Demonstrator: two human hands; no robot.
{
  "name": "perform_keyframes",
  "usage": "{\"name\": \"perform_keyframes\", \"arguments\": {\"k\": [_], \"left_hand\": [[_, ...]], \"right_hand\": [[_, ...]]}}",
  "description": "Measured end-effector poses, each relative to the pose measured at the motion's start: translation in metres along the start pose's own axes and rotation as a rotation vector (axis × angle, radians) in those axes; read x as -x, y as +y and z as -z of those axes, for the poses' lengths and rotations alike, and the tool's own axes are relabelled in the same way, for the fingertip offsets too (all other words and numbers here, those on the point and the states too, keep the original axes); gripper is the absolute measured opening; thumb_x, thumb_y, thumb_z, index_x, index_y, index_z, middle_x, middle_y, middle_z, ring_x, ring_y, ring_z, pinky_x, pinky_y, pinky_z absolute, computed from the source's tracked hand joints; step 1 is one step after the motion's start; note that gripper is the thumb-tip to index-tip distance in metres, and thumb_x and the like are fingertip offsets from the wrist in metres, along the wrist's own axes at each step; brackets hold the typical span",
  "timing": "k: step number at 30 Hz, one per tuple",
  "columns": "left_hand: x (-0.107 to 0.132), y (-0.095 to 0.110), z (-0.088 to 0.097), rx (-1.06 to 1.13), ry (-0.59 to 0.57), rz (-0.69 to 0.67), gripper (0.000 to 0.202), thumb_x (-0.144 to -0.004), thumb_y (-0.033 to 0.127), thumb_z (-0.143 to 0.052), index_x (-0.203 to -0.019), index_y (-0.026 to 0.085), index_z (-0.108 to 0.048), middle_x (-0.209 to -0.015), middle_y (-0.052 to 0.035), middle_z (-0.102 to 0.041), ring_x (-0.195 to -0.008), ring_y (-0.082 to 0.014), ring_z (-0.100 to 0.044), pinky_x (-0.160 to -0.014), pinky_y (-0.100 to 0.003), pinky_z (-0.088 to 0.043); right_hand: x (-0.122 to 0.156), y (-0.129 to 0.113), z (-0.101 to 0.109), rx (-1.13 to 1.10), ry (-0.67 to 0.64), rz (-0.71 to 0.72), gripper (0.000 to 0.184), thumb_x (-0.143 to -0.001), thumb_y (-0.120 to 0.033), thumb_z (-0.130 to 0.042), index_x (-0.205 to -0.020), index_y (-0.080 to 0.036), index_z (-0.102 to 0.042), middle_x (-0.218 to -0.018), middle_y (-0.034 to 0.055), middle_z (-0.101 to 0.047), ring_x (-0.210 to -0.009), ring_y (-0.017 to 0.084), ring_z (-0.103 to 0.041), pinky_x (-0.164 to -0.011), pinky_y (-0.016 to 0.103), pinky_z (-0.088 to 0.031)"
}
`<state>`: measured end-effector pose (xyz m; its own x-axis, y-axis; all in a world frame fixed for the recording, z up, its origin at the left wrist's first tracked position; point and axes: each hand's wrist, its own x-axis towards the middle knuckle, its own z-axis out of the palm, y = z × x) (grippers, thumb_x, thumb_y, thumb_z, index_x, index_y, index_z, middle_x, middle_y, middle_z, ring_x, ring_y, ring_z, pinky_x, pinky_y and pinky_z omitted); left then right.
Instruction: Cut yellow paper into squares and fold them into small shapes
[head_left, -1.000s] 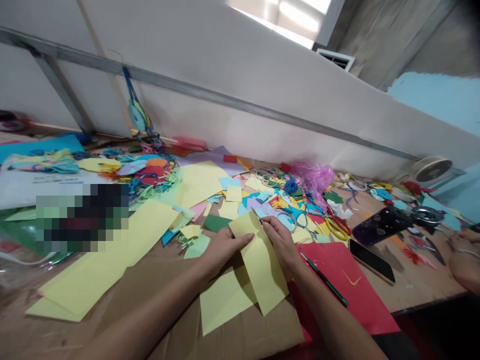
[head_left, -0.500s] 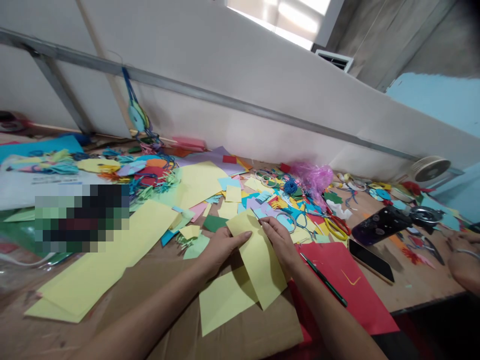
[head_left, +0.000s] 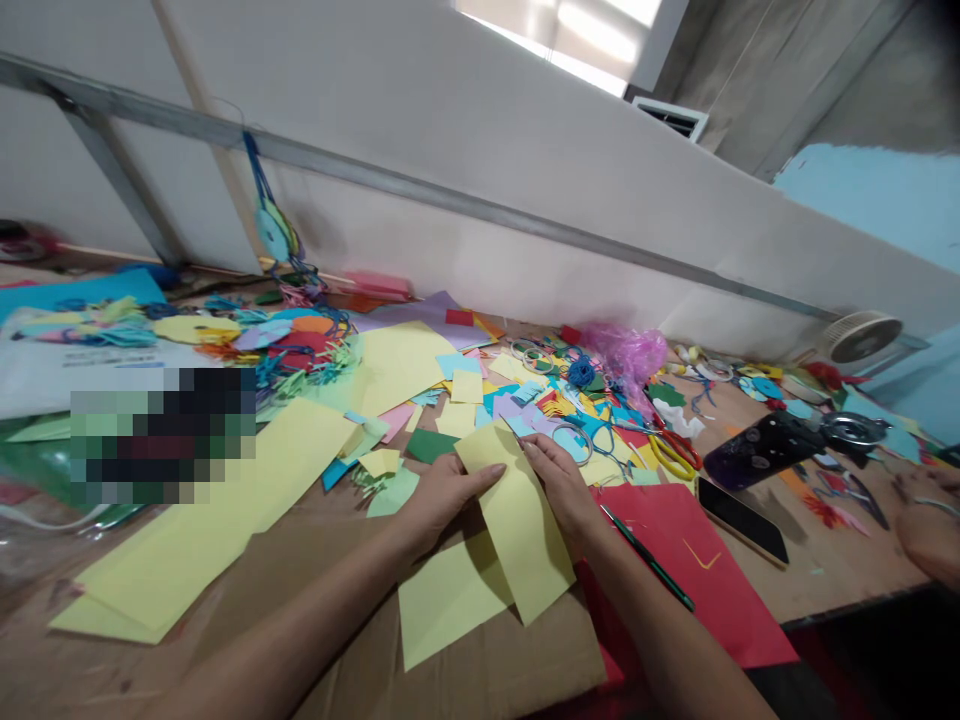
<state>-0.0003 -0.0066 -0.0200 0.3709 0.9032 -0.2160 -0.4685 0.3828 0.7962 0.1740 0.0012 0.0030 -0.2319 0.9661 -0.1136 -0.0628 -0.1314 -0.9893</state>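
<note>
Between my hands is a strip of yellow paper [head_left: 525, 540], raised at a slant with its top edge away from me. My left hand [head_left: 450, 490] grips its left side, thumb on top and fingers underneath. At the upper right edge, my right hand [head_left: 559, 475] pinches the same strip; its fingertips are close together there. Under the held strip lies another yellow sheet [head_left: 442, 610], flat on a piece of brown cardboard [head_left: 330, 600]. A red sheet [head_left: 720, 610] with a dark green pen [head_left: 649, 555] on it is beside my right forearm.
Long yellow strips [head_left: 187, 540] lie to the left. Paper scraps, yellow-and-red-handled scissors [head_left: 675, 455] and blue yarn [head_left: 580, 373] are spread behind my hands. A phone [head_left: 742, 522] and a dark tumbler [head_left: 761, 450] lie at right, near another person's hand [head_left: 926, 520].
Almost nothing differs. The held yellow strip has shifted very slightly at its lower end, while both hands keep their grip and place.
</note>
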Motion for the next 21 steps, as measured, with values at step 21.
{"name": "perform_keyframes", "arguments": {"k": [21], "left_hand": [[-0.0006, -0.0005, -0.0007, -0.029, 0.020, 0.002, 0.050, -0.064, 0.041, -0.091, -0.100, 0.009, -0.077, -0.098, -0.0169, -0.080, -0.083, -0.0289, -0.075, -0.081, -0.038, -0.057]], "right_hand": [[-0.0018, 0.0014, -0.0004, 0.015, 0.042, 0.005, 0.038, -0.084, -0.059, -0.068, -0.091, -0.022, -0.062, -0.076, -0.0009, -0.062, -0.065, 0.015, -0.053, -0.059, 0.027, -0.042]]}}
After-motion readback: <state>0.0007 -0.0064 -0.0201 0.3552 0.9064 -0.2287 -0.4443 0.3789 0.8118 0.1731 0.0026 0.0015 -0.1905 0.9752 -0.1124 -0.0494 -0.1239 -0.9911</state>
